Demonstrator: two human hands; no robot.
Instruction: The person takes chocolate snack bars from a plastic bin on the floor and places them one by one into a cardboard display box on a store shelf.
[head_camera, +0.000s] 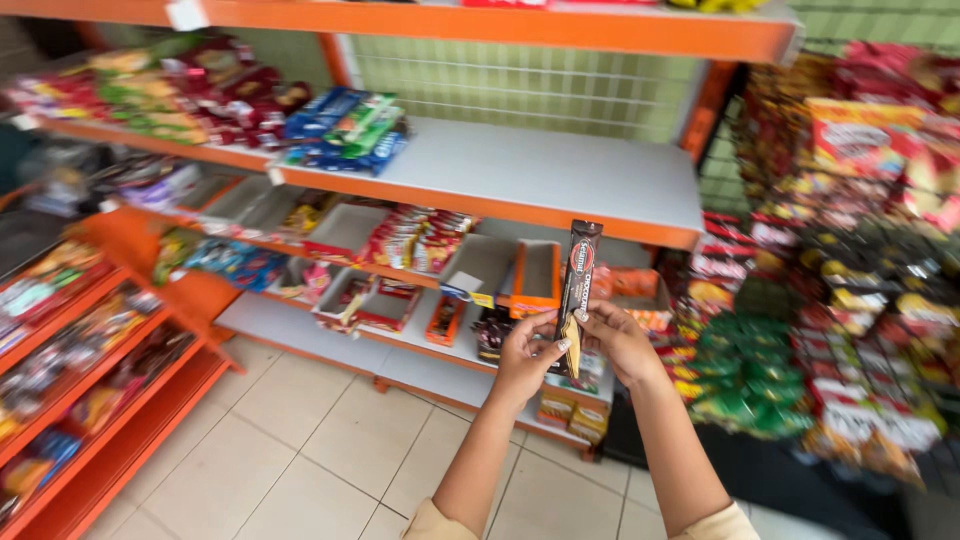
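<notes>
I hold a long, narrow dark brown snack packet (579, 275) upright in front of the shelves, a red round mark near its top. My left hand (527, 356) pinches its lower end from the left. My right hand (619, 338) grips the same lower end from the right. Both arms reach up from the bottom of the view in beige sleeves. Behind the packet stand open cardboard display boxes (537, 277) on a grey shelf with an orange edge.
An orange and grey shelf unit (560, 175) fills the middle, with blue biscuit packs (345, 128) and red packs (415, 240). Hanging snack bags (850, 300) crowd the right. A low orange rack (90, 360) stands left. Pale floor tiles (330, 440) lie below.
</notes>
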